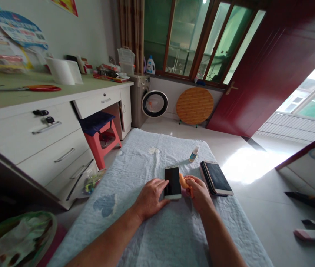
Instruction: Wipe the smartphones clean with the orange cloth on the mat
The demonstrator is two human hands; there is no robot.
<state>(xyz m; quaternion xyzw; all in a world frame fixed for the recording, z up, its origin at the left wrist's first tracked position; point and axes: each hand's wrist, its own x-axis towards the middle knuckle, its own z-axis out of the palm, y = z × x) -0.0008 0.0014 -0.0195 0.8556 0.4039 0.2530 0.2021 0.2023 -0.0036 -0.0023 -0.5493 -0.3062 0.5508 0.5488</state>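
Observation:
A white-framed smartphone lies face up on the light blue quilted cover, its dark screen showing. Along the phone's left edge rests my left hand, fingers stretched out and a fingertip touching the screen side. An orange cloth is bunched in my right hand, close against the phone's right edge. Beyond them stands a small spray bottle with a white top. To the right, a gold-framed phone lies on a dark flat case or device.
A white desk runs along the left, with red-handled scissors and a paper roll on top. A red stool stands under it. At lower left is a waste bin. A front-loading washer has its door open.

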